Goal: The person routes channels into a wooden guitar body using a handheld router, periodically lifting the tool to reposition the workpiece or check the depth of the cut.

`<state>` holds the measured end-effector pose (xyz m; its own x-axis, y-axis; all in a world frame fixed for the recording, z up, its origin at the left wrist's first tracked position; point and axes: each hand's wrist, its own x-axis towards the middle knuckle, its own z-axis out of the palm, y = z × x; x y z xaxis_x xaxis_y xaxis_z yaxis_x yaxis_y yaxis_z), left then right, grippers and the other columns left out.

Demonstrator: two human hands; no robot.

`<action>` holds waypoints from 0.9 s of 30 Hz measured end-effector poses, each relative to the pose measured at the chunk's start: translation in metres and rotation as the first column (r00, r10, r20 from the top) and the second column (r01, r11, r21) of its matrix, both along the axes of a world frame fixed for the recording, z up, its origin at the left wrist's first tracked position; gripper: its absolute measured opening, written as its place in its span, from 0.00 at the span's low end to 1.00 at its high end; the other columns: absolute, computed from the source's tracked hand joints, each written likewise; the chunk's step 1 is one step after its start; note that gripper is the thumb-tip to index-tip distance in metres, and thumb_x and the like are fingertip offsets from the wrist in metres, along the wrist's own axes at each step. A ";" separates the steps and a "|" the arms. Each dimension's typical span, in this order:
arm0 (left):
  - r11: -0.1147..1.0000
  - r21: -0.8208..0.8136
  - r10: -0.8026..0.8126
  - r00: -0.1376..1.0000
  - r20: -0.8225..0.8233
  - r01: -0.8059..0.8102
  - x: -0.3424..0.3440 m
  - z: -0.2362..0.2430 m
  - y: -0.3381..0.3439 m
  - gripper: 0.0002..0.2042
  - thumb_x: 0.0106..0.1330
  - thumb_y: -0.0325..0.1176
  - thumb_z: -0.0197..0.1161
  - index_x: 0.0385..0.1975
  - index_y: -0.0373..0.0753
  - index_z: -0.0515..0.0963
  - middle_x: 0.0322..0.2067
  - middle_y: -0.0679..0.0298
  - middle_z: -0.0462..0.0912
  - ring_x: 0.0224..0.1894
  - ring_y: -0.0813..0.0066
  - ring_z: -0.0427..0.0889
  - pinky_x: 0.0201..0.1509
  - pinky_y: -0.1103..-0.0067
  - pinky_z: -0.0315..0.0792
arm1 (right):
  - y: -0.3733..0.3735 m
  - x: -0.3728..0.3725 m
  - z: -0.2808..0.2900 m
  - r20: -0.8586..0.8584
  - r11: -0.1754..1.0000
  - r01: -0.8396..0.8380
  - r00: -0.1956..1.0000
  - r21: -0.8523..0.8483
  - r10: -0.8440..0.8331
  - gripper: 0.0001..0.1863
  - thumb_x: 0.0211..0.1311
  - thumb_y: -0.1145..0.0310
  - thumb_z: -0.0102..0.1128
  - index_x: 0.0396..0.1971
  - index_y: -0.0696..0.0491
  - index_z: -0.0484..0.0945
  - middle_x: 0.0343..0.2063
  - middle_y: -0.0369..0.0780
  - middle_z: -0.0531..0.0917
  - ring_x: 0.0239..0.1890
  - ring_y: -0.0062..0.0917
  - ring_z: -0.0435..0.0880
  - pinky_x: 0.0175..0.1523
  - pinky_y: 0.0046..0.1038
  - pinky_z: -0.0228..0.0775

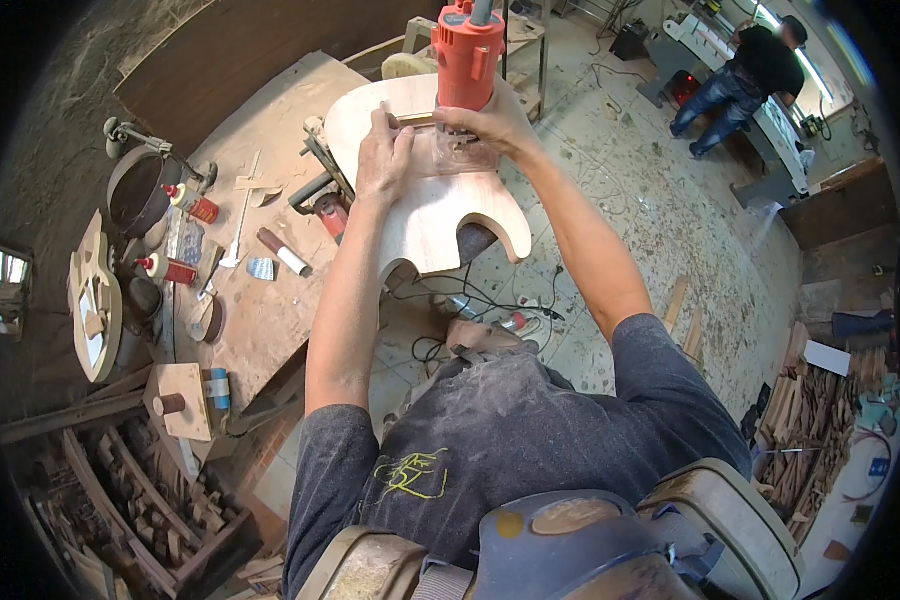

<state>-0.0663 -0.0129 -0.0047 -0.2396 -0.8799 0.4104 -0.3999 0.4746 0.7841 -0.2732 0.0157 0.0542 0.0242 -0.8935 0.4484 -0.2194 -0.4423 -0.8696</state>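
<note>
A red router (pixel 467 62) stands upright on a pale wooden guitar body (pixel 430 225) with a cutaway at its near end. My right hand (pixel 495 118) is wrapped around the lower part of the router. Below the motor, a see-through plate (pixel 462 158) lies against the wood. My left hand (pixel 383 155) is closed and presses down on the body just left of the router, thumb and forefinger close together. Whatever lies under its fingers is hidden. A bar clamp (pixel 322 180) with a red handle (pixel 331 215) sits at the body's left edge.
Glue bottles (pixel 192 203), a sanding roll (pixel 284 250) and a round lamp (pixel 142 190) are on the dusty workbench (pixel 270 330) to my left. Another guitar body (pixel 97 300) leans there. Cables (pixel 470 290) trail over the floor. Another person (pixel 750 80) stands at a far bench. Scrap wood (pixel 820 430) is piled right.
</note>
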 end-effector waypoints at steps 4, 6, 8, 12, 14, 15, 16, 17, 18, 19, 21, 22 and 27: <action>1.000 0.005 -0.002 1.000 0.000 0.002 -0.001 0.000 0.000 0.15 0.72 0.39 0.53 0.45 0.33 0.67 0.31 0.47 0.82 0.37 0.53 0.83 0.55 0.63 0.73 | 0.002 0.000 0.001 0.018 1.000 -0.016 1.000 -0.012 0.016 0.28 0.50 0.62 0.80 0.47 0.57 0.77 0.36 0.35 0.84 0.35 0.18 0.84 0.43 0.25 0.79; 1.000 0.002 -0.001 1.000 -0.001 0.001 0.000 0.000 0.000 0.15 0.72 0.39 0.53 0.45 0.33 0.67 0.32 0.46 0.83 0.38 0.53 0.83 0.55 0.63 0.73 | 0.002 0.001 0.002 0.012 1.000 -0.007 1.000 -0.022 0.007 0.28 0.50 0.61 0.80 0.48 0.57 0.77 0.36 0.35 0.84 0.35 0.18 0.84 0.43 0.24 0.79; 1.000 -0.001 0.000 1.000 -0.004 0.000 0.000 -0.001 0.000 0.15 0.72 0.39 0.52 0.45 0.32 0.67 0.33 0.45 0.83 0.38 0.53 0.84 0.55 0.63 0.73 | 0.003 0.002 0.003 0.023 1.000 -0.023 0.999 -0.011 0.023 0.29 0.50 0.62 0.80 0.48 0.57 0.76 0.36 0.35 0.84 0.35 0.18 0.84 0.43 0.25 0.79; 1.000 -0.014 0.000 1.000 -0.015 0.000 -0.002 0.004 0.005 0.15 0.73 0.39 0.53 0.46 0.32 0.67 0.35 0.44 0.84 0.40 0.52 0.84 0.55 0.62 0.73 | 0.003 0.002 0.004 0.015 1.000 -0.009 1.000 -0.007 0.009 0.29 0.49 0.62 0.80 0.49 0.57 0.76 0.36 0.35 0.84 0.36 0.18 0.84 0.43 0.25 0.79; 1.000 0.029 -0.005 1.000 -0.014 0.006 -0.001 0.005 0.005 0.15 0.73 0.39 0.53 0.46 0.32 0.67 0.36 0.43 0.84 0.41 0.51 0.85 0.55 0.62 0.73 | 0.001 0.002 0.003 0.039 1.000 -0.015 0.999 -0.008 0.016 0.30 0.49 0.61 0.80 0.49 0.57 0.76 0.37 0.35 0.83 0.36 0.18 0.84 0.43 0.25 0.80; 1.000 0.023 -0.008 1.000 -0.019 0.008 -0.001 0.006 0.005 0.15 0.73 0.39 0.53 0.47 0.32 0.67 0.37 0.42 0.84 0.42 0.50 0.85 0.55 0.62 0.73 | 0.001 0.002 0.003 0.039 1.000 -0.015 0.999 -0.008 0.016 0.30 0.49 0.61 0.80 0.49 0.57 0.76 0.37 0.35 0.83 0.36 0.18 0.84 0.43 0.25 0.80; 1.000 0.018 -0.010 1.000 -0.025 0.010 -0.001 0.006 0.005 0.15 0.73 0.39 0.53 0.47 0.32 0.67 0.38 0.42 0.84 0.42 0.50 0.85 0.55 0.61 0.74 | 0.000 0.002 0.004 0.039 1.000 -0.014 0.999 -0.007 0.014 0.29 0.49 0.61 0.80 0.49 0.57 0.76 0.37 0.35 0.83 0.36 0.18 0.84 0.42 0.25 0.80; 1.000 0.018 -0.010 1.000 -0.024 0.010 0.000 0.007 0.005 0.15 0.73 0.39 0.53 0.47 0.32 0.67 0.38 0.42 0.84 0.42 0.50 0.85 0.55 0.61 0.74 | 0.000 0.002 0.004 0.039 1.000 -0.013 0.999 -0.006 0.013 0.29 0.50 0.62 0.80 0.49 0.57 0.76 0.37 0.35 0.83 0.36 0.19 0.84 0.42 0.25 0.80; 0.999 0.037 -0.028 1.000 -0.009 0.028 0.001 0.007 0.004 0.21 0.72 0.39 0.53 0.56 0.28 0.64 0.41 0.41 0.83 0.45 0.46 0.84 0.55 0.61 0.74 | 0.000 0.002 0.005 0.039 1.000 -0.012 0.999 -0.006 0.013 0.29 0.50 0.62 0.80 0.49 0.57 0.76 0.37 0.35 0.83 0.36 0.19 0.84 0.42 0.25 0.80; 0.997 0.056 -0.046 0.999 0.007 0.045 0.002 0.008 0.004 0.28 0.72 0.39 0.54 0.65 0.25 0.61 0.44 0.39 0.81 0.48 0.42 0.84 0.55 0.60 0.75 | -0.001 0.001 0.005 0.019 1.000 -0.008 1.000 -0.016 0.008 0.29 0.50 0.62 0.79 0.49 0.57 0.75 0.36 0.35 0.83 0.35 0.19 0.84 0.42 0.25 0.80; 0.998 0.052 -0.045 0.999 0.003 0.045 0.002 0.007 0.004 0.28 0.72 0.38 0.54 0.65 0.25 0.61 0.44 0.39 0.81 0.48 0.42 0.84 0.55 0.60 0.75 | -0.003 0.001 0.005 -0.001 1.000 -0.004 1.000 -0.026 0.004 0.29 0.50 0.63 0.79 0.49 0.57 0.75 0.36 0.35 0.83 0.35 0.19 0.84 0.42 0.25 0.80; 0.998 0.048 -0.045 0.999 -0.001 0.045 0.001 0.007 0.004 0.28 0.72 0.38 0.54 0.65 0.25 0.61 0.43 0.39 0.81 0.48 0.42 0.84 0.55 0.60 0.75 | -0.004 0.001 0.003 0.018 1.000 -0.012 1.000 -0.018 0.012 0.28 0.50 0.63 0.79 0.48 0.57 0.75 0.36 0.35 0.83 0.35 0.19 0.84 0.42 0.25 0.80; 1.000 -0.014 -0.023 0.999 -0.039 0.022 0.000 0.005 0.006 0.15 0.73 0.39 0.53 0.46 0.32 0.66 0.44 0.35 0.83 0.44 0.46 0.85 0.57 0.60 0.73 | -0.006 0.001 0.001 0.038 1.000 -0.022 0.999 -0.010 0.022 0.27 0.50 0.64 0.79 0.47 0.57 0.76 0.36 0.35 0.84 0.35 0.19 0.84 0.41 0.25 0.80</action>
